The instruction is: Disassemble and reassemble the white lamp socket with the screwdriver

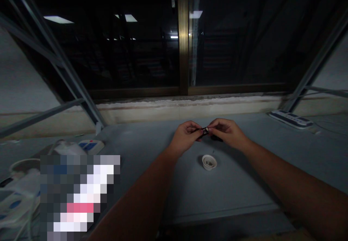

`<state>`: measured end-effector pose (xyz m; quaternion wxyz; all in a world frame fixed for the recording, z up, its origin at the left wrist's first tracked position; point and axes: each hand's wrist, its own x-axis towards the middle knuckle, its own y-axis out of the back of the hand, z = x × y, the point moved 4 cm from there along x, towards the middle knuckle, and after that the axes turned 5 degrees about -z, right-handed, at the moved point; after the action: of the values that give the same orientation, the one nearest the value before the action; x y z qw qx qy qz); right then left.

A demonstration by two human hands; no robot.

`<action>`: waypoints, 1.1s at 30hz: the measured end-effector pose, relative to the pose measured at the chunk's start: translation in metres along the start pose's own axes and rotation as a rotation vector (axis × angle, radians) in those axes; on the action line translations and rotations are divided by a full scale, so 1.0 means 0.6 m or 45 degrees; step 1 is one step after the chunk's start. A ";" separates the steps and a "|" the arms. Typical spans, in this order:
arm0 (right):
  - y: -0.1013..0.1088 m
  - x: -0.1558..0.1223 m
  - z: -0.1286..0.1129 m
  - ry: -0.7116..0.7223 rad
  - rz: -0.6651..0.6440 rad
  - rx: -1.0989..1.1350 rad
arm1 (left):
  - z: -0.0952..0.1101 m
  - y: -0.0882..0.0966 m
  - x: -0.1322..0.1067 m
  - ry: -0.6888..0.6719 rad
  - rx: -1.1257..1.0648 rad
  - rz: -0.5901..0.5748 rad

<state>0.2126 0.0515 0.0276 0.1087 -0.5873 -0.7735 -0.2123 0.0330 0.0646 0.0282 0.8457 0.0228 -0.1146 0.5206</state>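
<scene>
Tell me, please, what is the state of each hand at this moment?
Left hand: closed, pinching a small dark object in its fingertips.
Right hand: closed, pinching the same object from the other side.

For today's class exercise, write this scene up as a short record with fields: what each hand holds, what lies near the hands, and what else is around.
Left hand: pinches a small dark part in its fingertips
Right hand: pinches the same part at its pale end
Near the hands: white plastic ring lying on the grey table, below them
Around: white power strip at far right; blue-switched power strip at far left; dark window behind
</scene>
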 end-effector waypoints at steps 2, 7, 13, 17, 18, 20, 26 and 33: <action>0.000 0.000 0.001 0.004 -0.002 0.008 | -0.001 0.000 0.000 0.009 0.006 0.012; 0.001 -0.001 0.000 0.008 0.001 -0.007 | -0.004 -0.001 -0.001 0.038 -0.008 0.025; 0.003 -0.001 -0.001 0.009 0.000 -0.061 | -0.006 0.000 0.001 0.019 -0.028 -0.007; 0.002 0.000 -0.002 0.023 -0.017 -0.068 | -0.002 -0.001 0.002 -0.006 -0.017 -0.018; 0.001 -0.001 -0.002 0.026 -0.018 -0.062 | -0.001 -0.002 0.002 -0.009 -0.006 -0.011; -0.001 -0.001 -0.004 0.027 -0.019 -0.040 | 0.002 -0.003 0.002 -0.011 0.011 0.000; -0.008 0.000 -0.003 -0.015 -0.015 0.053 | 0.003 -0.007 0.002 -0.035 0.011 0.003; -0.006 0.002 -0.003 -0.054 -0.017 0.067 | 0.004 -0.010 0.002 -0.061 0.052 -0.050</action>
<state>0.2089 0.0512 0.0289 0.1064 -0.5833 -0.7849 -0.1800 0.0384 0.0622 0.0312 0.8521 0.0547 -0.1237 0.5056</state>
